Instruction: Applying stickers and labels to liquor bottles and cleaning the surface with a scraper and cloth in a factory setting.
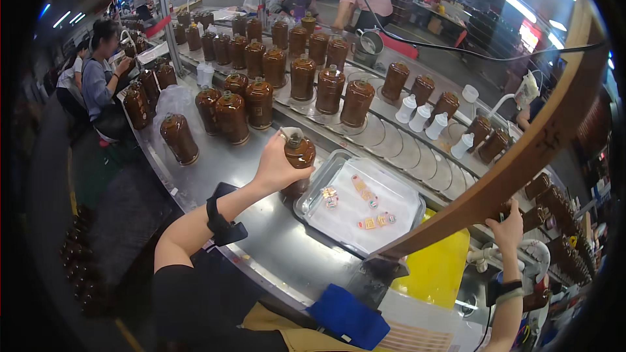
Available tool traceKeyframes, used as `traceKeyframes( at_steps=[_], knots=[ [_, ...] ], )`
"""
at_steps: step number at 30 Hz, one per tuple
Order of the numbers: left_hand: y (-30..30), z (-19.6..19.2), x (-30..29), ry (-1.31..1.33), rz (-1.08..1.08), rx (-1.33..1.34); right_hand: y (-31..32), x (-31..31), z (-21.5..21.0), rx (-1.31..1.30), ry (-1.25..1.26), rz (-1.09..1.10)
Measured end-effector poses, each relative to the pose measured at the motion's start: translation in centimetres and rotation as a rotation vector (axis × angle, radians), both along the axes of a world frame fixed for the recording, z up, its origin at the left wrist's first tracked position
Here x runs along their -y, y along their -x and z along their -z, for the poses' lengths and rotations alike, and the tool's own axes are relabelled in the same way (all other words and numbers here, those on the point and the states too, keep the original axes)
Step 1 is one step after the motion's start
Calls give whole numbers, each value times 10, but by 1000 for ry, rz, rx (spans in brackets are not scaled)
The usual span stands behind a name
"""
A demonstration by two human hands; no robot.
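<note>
My left hand (278, 163) is wrapped round a glossy brown bottle (300, 151), which stands upright on the metal worktop. A bit of pale material (291, 132) shows by its neck, at my fingers. Just right of this bottle is a clear plastic tray (317, 212) lined with white, where several small decal-like pieces (376, 221) in gold and red lie flat. Far to the right, past the wooden post, my right hand (507, 227) closes on a dark brown glossy object (505, 209), seemingly another bottle, mostly hidden by the hand and post.
Several brown bottles (231, 118) stand left on the worktop; more line the conveyor (391, 139) behind, with white bottles (421, 117). A slanted wooden post (456, 212) crosses between my hands. A yellow sheet (433, 267) and blue cloth (349, 316) lie near. Co-workers (107, 78) are beyond.
</note>
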State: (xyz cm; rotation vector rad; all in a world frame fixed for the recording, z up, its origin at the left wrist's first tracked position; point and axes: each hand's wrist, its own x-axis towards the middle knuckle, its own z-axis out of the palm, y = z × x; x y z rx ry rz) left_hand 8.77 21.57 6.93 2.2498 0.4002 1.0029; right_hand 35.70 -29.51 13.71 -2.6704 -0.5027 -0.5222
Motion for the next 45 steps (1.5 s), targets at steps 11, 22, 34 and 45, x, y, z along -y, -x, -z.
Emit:
traceKeyframes(
  at_steps=[11,22,34,45],
  knots=[
    [15,16,-2,101,-90,28,246,2,-81,-149,-252,-338],
    [54,13,15,-50,-139,-164,286,-7,-55,-236,-237,-501],
    [81,-44,188,598,1430,-604,275,-45,-28,-419,-385,-921],
    [109,11,263,1285,884,-495,327,-63,61,-779,-760,-391]
  ],
)
